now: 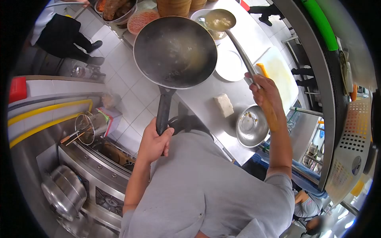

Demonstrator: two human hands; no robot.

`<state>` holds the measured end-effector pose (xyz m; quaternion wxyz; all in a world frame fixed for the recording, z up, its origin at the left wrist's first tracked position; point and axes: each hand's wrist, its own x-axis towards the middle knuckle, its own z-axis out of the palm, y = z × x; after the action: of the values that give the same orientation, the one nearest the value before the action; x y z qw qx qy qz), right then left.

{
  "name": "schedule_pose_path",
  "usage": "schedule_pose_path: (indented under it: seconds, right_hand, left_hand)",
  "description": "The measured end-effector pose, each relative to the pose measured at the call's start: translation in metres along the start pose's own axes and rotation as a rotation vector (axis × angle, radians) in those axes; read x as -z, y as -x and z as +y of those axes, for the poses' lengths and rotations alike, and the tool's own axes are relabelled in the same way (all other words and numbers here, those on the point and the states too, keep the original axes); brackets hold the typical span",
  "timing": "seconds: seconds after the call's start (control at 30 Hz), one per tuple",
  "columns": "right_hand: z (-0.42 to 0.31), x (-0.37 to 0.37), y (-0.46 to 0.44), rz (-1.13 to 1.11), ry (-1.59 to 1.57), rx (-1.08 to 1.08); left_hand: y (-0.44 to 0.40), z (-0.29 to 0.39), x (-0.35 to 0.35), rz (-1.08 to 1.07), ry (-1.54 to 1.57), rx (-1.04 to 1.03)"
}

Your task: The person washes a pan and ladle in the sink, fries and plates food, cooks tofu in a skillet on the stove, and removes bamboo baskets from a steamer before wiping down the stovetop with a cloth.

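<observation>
Both hands are loaded: the left hand [157, 142] has fingers clamped round the handle of the pan [166, 51], near the surface [200, 99]; the right hand [265, 94] grips the ladle [243, 55] above a bowl [198, 15]. Keeping the ladle level should prevent spills.

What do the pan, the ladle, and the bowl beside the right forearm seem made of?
Pan: probably metal, dark and possibly coated, with a thin pale edge.
Ladle: likely steel, smooth and grey, with a metallic sheen.
Bowl: polished metal, perhaps steel, showing bright silvery reflections.
</observation>
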<state>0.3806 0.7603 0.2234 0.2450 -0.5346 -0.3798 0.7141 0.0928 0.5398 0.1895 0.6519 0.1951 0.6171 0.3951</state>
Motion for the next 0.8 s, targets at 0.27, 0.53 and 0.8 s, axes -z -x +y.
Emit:
schedule_pose_path:
  seconds: [0.27, 0.53, 0.8]
  right_hand:
    - [0.039, -0.004, -0.037, 0.198, 0.498, 0.095]
    - [0.086, -0.002, -0.006, 0.525, 1.072, 0.7]
    - [0.07, -0.003, 0.062, 0.309, 1.138, 0.639]
  left_hand:
    - [0.003, 0.005, 0.009, 0.023, -0.063, -0.03]
    - [-0.007, 0.013, 0.018, 0.008, -0.128, -0.128]
    - [-0.014, 0.016, 0.027, -0.013, -0.222, -0.104]
